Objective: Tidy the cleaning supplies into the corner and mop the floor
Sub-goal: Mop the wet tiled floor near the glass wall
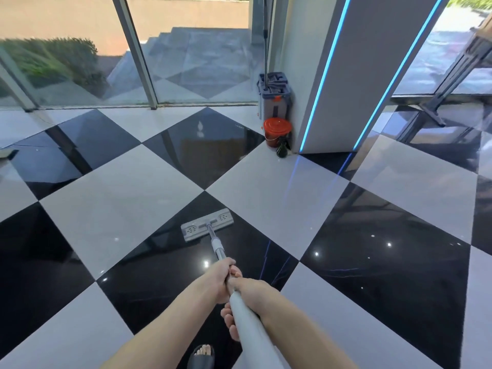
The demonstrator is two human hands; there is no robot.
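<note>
Supplies already stand gathered against the foot of the white pillar (327, 75): a grey mop bucket (274, 98) with a second long handle (265, 35) rising out of it, a red lidded bucket (277, 130) just in front, and a dark spray bottle (282, 147) touching the floor beside that. By the look of it, the tidying half of the job is done and the mopping is under way.

Both hands grip the handle of the flat mop (207, 228). The left hand (219, 278) is wrapped round the pole further down, and the right hand (250, 288) is curled round it just behind, nearer the body. The mop head lies flat on a black tile of the checkered floor (119, 203), near the meeting point of four tiles and well apart from the corner.

How much floor has been wiped cannot be told: the tiles are glossy everywhere and no wet trail shows. I judge that most of the visible floor remains to be covered.

A sandalled foot (203, 355) stands behind the pole. Glass panels (191, 62) close the far side, with steps outside. A dark object (9, 153) lies at the left edge, and dark metal legs (436, 102) stand on the right past the pillar; both would need mopping around.
</note>
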